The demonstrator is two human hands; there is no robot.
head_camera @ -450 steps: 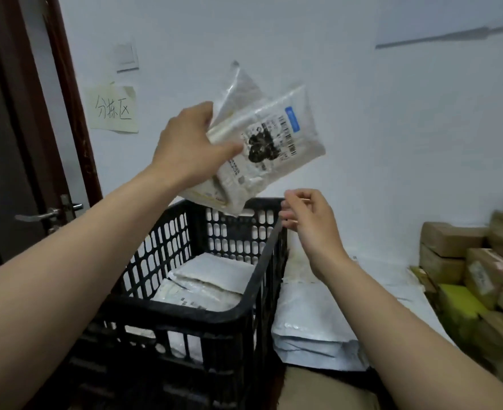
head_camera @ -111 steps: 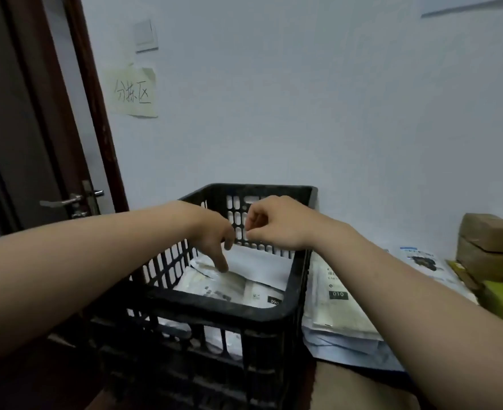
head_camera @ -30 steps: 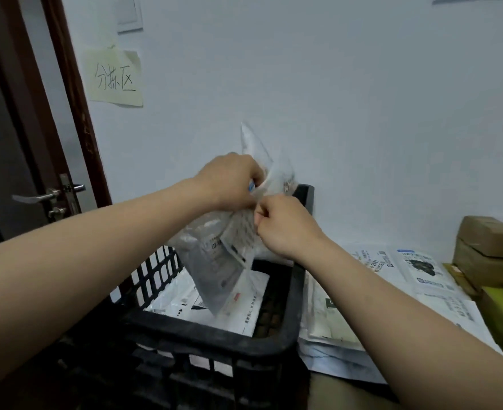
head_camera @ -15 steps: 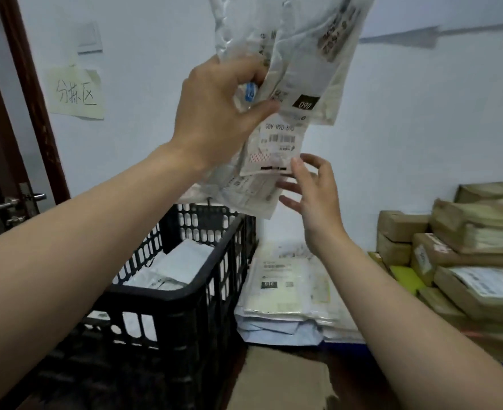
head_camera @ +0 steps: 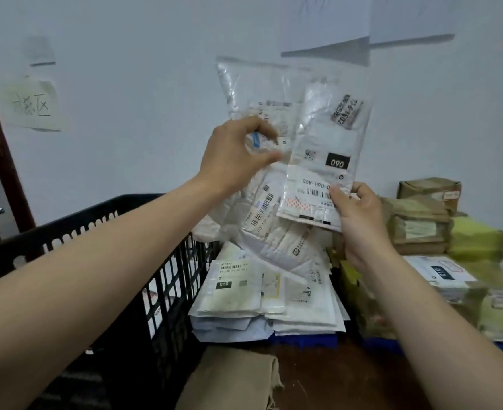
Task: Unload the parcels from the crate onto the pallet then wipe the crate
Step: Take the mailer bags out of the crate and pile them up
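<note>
— Where are the parcels right now?

— A bundle of parcels is up in the air, held in front of the white wall, over the stack beside the crate.

— Both hands on it?

— Yes. The left hand pinches the bundle at its left side, thumb and forefinger closed on the plastic. The right hand grips the lower right corner of the front bag, the clear parcel marked 090, with the thumb lying on its label.

— And the crate?

— The black crate stands to the left, under the left forearm. Through its lattice side I can see something white with a bit of red inside, but I can't tell how much is in there.

— What's on the pallet?

— A stack of parcels, flat white mailers, lies just beside the crate, touching its side or nearly. The top one on the left carries a 010 tag. A blue pallet edge shows under the stack.

— Anything else around?

— To the right, brown cardboard boxes are piled against the wall, with yellow-green packages next to them. A tan cloth lies in front of the stack. On the wall to the left there's a handwritten note, blurred, beside a dark door frame.
</note>
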